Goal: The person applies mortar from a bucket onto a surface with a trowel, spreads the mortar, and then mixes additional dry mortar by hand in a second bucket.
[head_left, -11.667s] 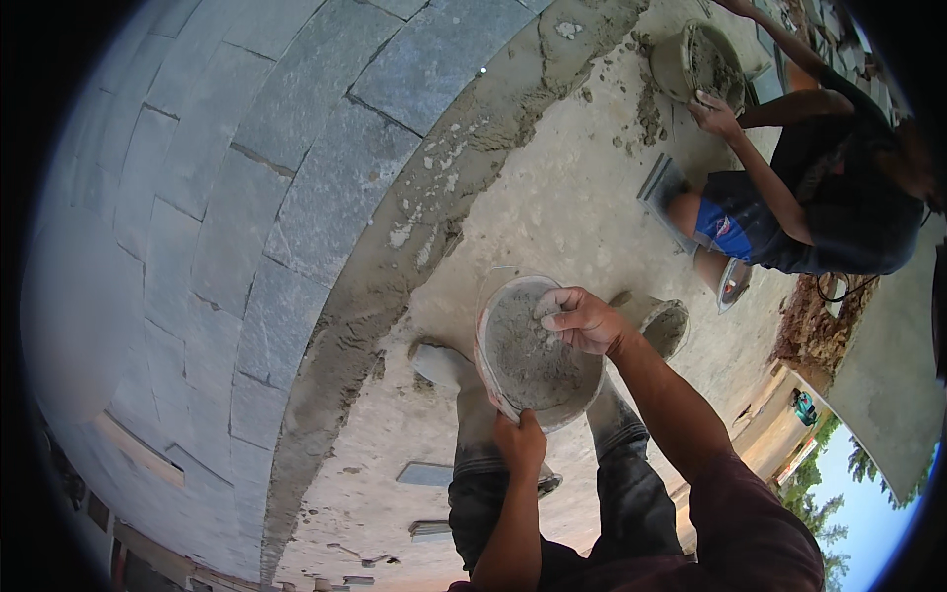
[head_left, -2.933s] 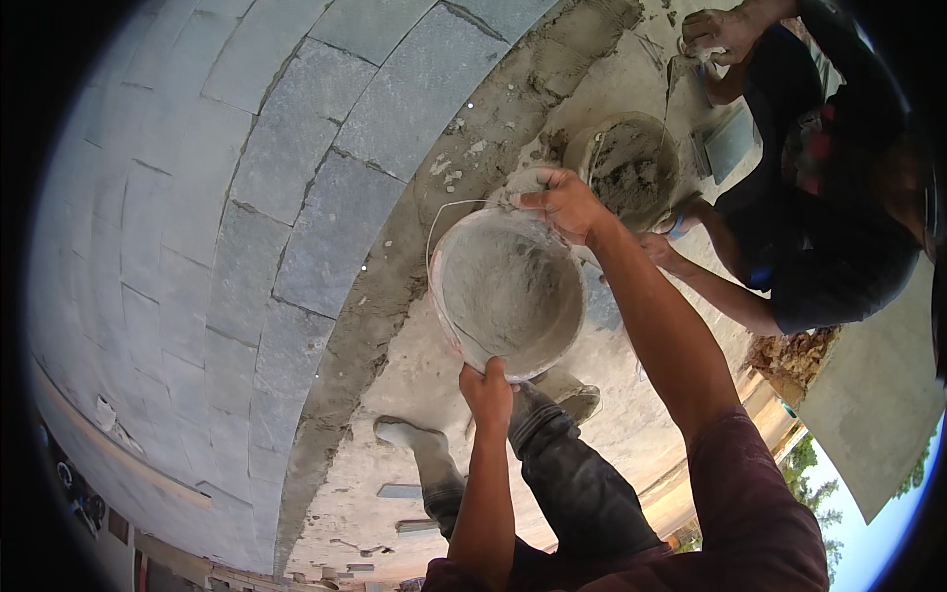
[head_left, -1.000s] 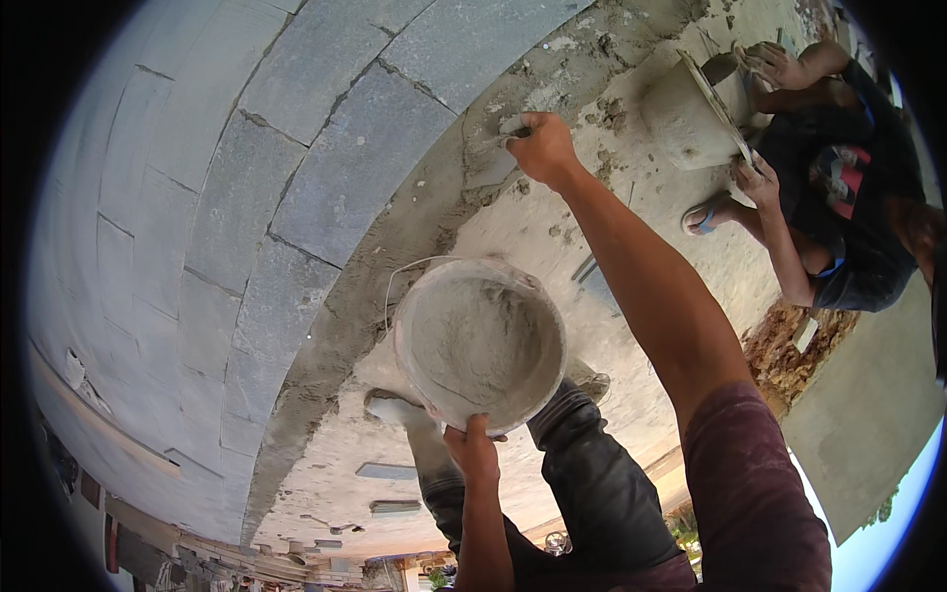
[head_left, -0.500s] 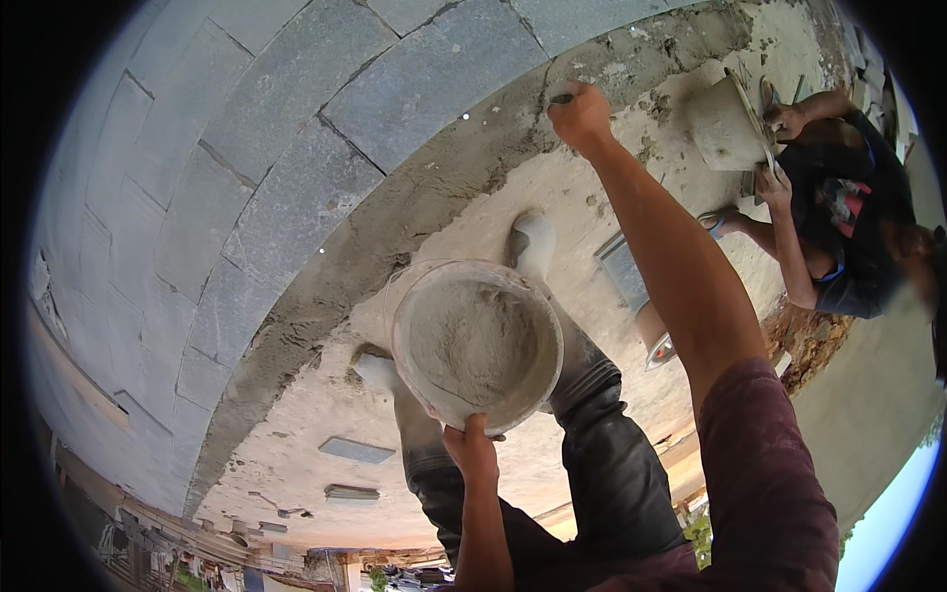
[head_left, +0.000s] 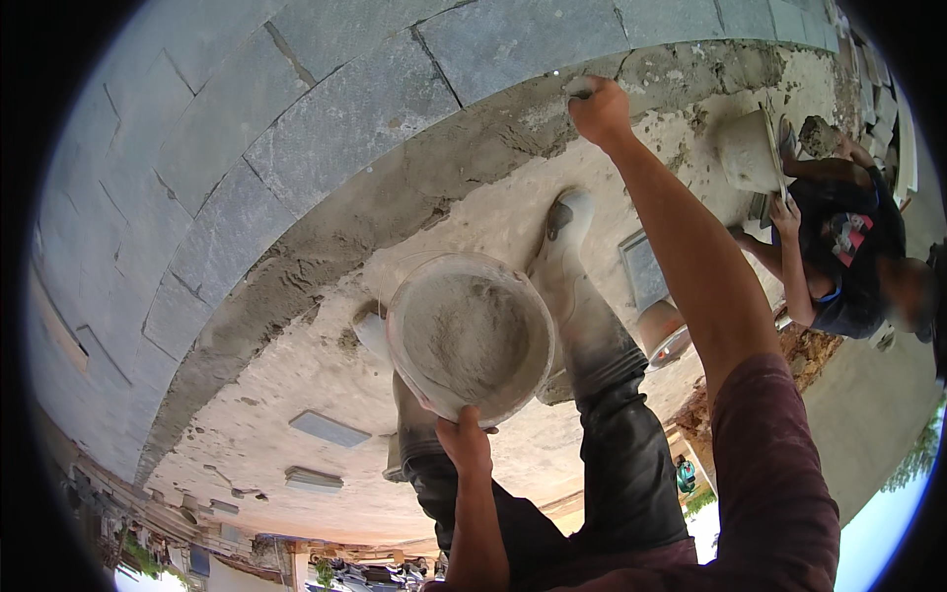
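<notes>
My left hand [head_left: 464, 441] grips the near rim of a pale round bucket [head_left: 397, 340], tilted so its mouth faces up at me. Grey cement powder [head_left: 472, 331] lies inside it. My right arm reaches far forward. At its end my right hand [head_left: 600, 109] is closed, with a small greyish piece showing at the fingers; I cannot make out what it is. This hand is over a strip of wet grey mortar [head_left: 395, 197], which runs in a curve along the edge of the grey stone slabs [head_left: 350, 123].
My boots [head_left: 569, 222] stand on pale rough ground. At the right a co-worker [head_left: 838, 237] crouches, one hand on another bucket [head_left: 745, 153], the other by a lump of mortar. Loose slabs [head_left: 330, 427] lie at the lower left; another slab [head_left: 644, 268] lies beside my right arm.
I have moved along the wall, so slabs and ground shift left and down. My right hand is slightly further right, still closed. The co-worker's far hand has left the bucket, now with a mortar lump.
</notes>
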The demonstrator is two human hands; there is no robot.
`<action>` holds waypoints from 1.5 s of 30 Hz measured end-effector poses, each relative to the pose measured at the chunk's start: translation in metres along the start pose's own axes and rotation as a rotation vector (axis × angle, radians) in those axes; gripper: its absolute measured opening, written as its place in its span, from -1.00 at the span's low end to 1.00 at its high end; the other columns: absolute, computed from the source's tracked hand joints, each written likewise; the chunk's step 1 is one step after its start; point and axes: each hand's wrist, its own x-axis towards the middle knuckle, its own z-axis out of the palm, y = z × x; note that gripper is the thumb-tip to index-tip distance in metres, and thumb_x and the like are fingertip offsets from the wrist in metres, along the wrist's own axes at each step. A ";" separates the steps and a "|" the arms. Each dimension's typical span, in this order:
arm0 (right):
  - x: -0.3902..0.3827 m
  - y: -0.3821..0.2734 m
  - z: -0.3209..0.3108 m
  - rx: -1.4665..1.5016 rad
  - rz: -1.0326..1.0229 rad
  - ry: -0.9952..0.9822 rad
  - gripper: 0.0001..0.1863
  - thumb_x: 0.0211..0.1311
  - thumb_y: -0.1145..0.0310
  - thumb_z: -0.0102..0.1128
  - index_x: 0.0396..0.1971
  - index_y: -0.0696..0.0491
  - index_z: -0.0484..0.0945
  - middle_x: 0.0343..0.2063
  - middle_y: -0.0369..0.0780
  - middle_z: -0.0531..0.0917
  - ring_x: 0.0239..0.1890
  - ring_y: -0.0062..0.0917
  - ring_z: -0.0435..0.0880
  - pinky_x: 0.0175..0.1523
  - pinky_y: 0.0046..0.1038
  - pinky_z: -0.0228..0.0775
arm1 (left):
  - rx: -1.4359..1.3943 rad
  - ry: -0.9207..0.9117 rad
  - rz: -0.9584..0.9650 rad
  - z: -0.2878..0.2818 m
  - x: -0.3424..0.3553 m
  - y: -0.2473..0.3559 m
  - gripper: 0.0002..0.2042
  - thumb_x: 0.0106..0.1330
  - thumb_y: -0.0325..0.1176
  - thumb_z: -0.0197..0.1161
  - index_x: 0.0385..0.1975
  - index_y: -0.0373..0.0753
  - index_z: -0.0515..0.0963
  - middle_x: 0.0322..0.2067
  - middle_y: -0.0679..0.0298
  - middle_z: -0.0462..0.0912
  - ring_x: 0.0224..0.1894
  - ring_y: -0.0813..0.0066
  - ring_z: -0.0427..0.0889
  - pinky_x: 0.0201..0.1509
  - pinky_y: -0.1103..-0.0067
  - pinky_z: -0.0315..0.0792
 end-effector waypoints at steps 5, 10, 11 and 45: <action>-0.031 -0.023 0.021 0.013 0.019 0.071 -0.77 0.05 0.48 0.24 -0.25 0.16 0.70 -0.42 0.05 0.72 -0.33 -0.11 0.74 -0.16 -0.26 0.57 | 0.062 -0.026 -0.010 -0.005 0.013 0.002 -0.68 0.16 -0.41 0.16 -0.16 -0.52 0.55 -0.34 0.10 0.67 -0.50 0.38 0.65 -0.59 0.49 0.55; -0.065 -0.028 0.033 -0.080 0.027 0.071 -0.78 0.08 0.55 0.23 -0.24 0.25 0.63 -0.31 0.12 0.70 -0.21 0.02 0.71 -0.09 -0.20 0.54 | 0.082 -0.045 0.034 -0.005 0.019 0.007 -0.69 0.17 -0.40 0.17 -0.19 -0.54 0.54 -0.36 0.10 0.67 -0.53 0.39 0.65 -0.61 0.51 0.55; -0.075 -0.028 0.035 -0.054 -0.032 0.088 -0.78 0.09 0.54 0.25 -0.23 0.23 0.64 -0.31 0.08 0.71 -0.25 -0.05 0.72 -0.11 -0.23 0.54 | 0.095 -0.053 0.049 -0.005 0.019 0.008 -0.69 0.17 -0.40 0.16 -0.19 -0.55 0.54 -0.36 0.10 0.67 -0.54 0.40 0.64 -0.62 0.51 0.55; -0.055 0.017 0.002 0.289 0.385 0.056 -0.75 0.09 0.54 0.40 -0.18 0.19 0.71 -0.32 -0.20 0.77 -0.33 -0.55 0.70 -0.20 -0.47 0.52 | 0.163 -0.122 0.184 0.019 0.046 -0.008 -0.66 0.24 -0.45 0.14 -0.02 -0.48 0.54 -0.33 0.09 0.68 -0.50 0.41 0.65 -0.54 0.49 0.54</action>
